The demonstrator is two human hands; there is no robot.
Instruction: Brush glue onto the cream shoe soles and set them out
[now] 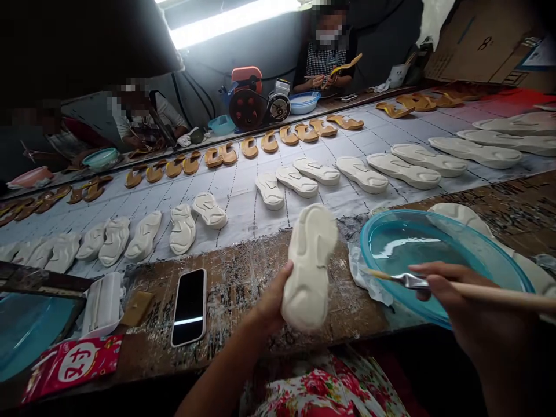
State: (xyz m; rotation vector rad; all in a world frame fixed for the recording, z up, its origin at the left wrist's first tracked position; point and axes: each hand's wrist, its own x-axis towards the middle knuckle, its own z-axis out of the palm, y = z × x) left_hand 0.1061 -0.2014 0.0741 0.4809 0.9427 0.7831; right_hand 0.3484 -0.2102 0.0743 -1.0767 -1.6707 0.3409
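My left hand (274, 295) grips a cream-white shoe sole (310, 260) by its edge, its moulded face turned up toward me over the bench. To the right, my right hand (460, 307) is closed round the pale wooden handle of a brush (408, 280). The brush's yellowish bristles point left, above the near rim of a blue plastic basin (512, 272) holding clear liquid. A crumpled white wrapping (369, 284) lies under the basin's left side. The bristles are apart from the sole.
Rows of white soles (362, 175) and tan soles (306, 133) lie on a white conveyor belt (243, 202). On the worn brown bench (243, 284) are a phone (190, 307), a white box (102, 304) and a red packet (73, 365). Several co-workers sit across the belt near a motor (278, 101).
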